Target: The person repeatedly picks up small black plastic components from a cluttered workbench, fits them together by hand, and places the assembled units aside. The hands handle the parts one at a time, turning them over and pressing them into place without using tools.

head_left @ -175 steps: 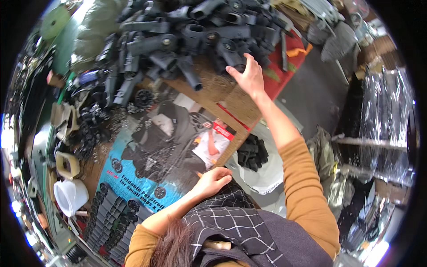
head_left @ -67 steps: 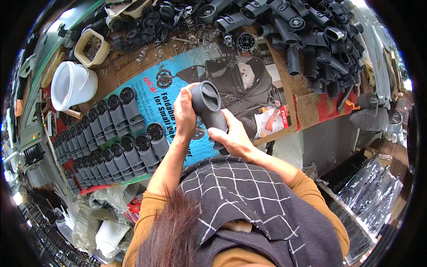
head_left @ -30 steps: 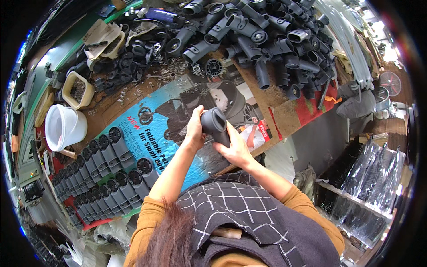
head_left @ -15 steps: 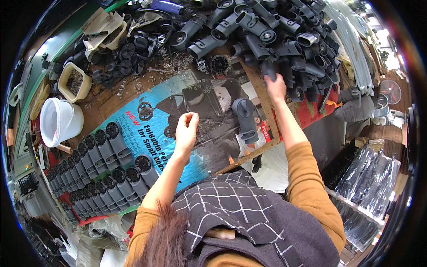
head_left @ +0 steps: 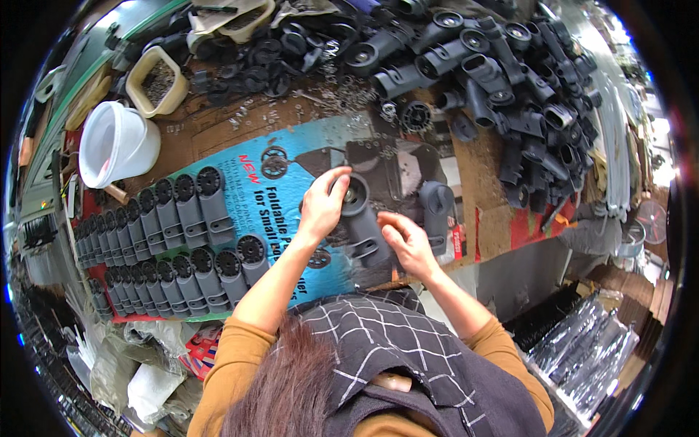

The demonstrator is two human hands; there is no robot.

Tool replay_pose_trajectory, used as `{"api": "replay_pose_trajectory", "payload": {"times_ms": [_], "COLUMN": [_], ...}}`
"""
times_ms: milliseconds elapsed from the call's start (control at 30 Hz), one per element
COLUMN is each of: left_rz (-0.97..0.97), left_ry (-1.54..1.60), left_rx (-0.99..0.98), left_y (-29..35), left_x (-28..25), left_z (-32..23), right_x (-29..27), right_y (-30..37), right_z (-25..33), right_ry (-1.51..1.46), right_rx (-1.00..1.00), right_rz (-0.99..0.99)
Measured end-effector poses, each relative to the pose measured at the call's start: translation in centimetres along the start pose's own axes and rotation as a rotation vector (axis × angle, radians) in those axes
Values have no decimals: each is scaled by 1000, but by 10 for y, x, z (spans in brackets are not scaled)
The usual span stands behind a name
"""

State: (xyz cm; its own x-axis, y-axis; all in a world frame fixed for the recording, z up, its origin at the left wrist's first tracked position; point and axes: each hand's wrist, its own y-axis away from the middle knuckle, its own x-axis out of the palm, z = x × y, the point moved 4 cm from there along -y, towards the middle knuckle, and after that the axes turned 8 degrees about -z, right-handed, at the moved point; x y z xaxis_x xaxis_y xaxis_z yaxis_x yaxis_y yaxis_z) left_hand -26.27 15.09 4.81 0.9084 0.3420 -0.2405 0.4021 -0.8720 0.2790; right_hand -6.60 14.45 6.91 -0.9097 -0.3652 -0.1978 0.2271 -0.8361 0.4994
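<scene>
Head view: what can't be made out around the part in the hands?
- Grey plastic part: its left side hidden by the left hand.
- Right hand: fingertip contact unclear.
- Small loose pieces: too small to identify.
- Black parts pile: distorted by the fisheye rim.

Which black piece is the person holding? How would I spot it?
Find the blue printed cardboard sheet in the middle of the workbench. At its right end, the left hand and right hand hold a dark grey plastic tube piece. Only this piece is in hands; its twin lies loose alongside.

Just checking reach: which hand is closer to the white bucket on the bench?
Left. The left hand is nearer the white bucket, though well apart from it; the right hand sits farther away.
</scene>
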Motion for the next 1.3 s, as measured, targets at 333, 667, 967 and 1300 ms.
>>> {"api": "replay_pose_trajectory", "payload": {"times_ms": [333, 667, 967, 1300], "left_rz": [-31, -343, -129, -99], "left_ry": [-132, 358, 516, -203], "left_rx": [262, -82, -95, -168], "left_y": [36, -1, 31, 64], "left_x": [-10, -55, -41, -39], "left_z": [45, 42, 1, 29], "right_x": [138, 133, 60, 46], "right_y": [-209, -186, -41, -10], "right_z": [130, 123, 48, -4], "right_ry": [742, 244, -162, 407], "right_rx": [-1066, -609, -79, -202], "right_rz": [-187, 49, 210, -171]}}
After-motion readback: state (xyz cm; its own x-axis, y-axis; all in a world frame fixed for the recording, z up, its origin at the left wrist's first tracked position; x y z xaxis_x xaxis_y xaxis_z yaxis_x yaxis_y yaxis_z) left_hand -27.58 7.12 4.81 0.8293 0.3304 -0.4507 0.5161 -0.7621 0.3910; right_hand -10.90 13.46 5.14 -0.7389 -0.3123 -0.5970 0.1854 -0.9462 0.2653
